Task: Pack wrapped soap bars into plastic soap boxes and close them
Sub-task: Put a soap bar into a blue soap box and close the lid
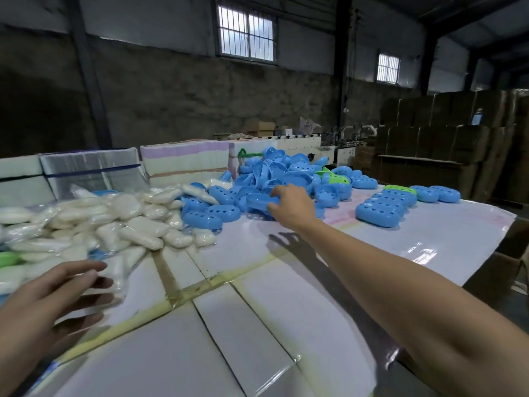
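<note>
A heap of white wrapped soap bars lies at the left of the work surface. Behind it, at the centre back, is a pile of blue plastic soap box halves. My right hand reaches far forward and its fingers close around a blue box half at the front of that pile. My left hand hovers low at the left, fingers spread over a wrapped soap bar at the near edge of the heap; the hand is blurred. Closed blue boxes sit in rows at the right.
The work surface is made of glossy white taped bundles. Wrapped stacks stand along the back. Two green boxes lie among the blue ones. Stacked cardboard cartons and a machine fill the far right.
</note>
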Available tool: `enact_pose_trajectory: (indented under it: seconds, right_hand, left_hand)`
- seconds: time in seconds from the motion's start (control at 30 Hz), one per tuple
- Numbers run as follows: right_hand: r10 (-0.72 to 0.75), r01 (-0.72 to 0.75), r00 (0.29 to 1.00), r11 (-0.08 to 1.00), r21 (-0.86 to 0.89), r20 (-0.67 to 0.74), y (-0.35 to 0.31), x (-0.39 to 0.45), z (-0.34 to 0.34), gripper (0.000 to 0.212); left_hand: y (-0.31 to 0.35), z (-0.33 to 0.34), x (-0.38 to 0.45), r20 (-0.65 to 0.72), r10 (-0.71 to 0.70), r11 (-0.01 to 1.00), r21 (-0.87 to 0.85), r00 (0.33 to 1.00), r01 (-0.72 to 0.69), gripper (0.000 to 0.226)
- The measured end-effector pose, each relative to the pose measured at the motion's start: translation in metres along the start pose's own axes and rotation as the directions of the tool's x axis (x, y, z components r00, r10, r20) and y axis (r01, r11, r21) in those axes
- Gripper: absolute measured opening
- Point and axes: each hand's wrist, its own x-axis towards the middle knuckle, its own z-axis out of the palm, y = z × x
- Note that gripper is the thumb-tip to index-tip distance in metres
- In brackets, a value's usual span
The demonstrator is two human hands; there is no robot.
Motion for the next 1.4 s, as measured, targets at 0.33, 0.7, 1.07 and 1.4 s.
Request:
enact_pose_trajectory:
  seconds: [0.33, 0.7, 1.07, 1.4]
  right_hand:
    - [-0.259, 0.058, 0.952, 0.677, 0.734, 0.164, -0.206, -0.086, 0.051, 0.01]
    - [-0.503, 0.183, 0.812, 0.7, 0.69, 0.296, -0.211, -0.13, 0.077, 0.015]
    - [-0.558, 0.282, 0.778, 0.722, 0.632, 0.29, -0.21, -0.135, 0.072, 0.016]
    - [-0.597, 0.323, 0.743, 0.716, 0.619, 0.302, -0.21, -0.137, 0.073, 0.015]
  left_hand:
    - [0.025, -0.001, -0.025, -0.052, 0.056, 0.976, 0.213, 0.997, -0.044, 0.032]
    - [0.031, -0.023, -0.021, -0.15, 0.206, 0.933, 0.328, 0.967, -0.148, 0.046]
    - [0.05, -0.111, -0.02, -0.508, 0.352, 0.369, 0.847, 0.786, 0.382, 0.03]
    - [0.045, -0.131, -0.027, -0.592, 0.156, 0.116, 0.806, 0.791, 0.58, 0.039]
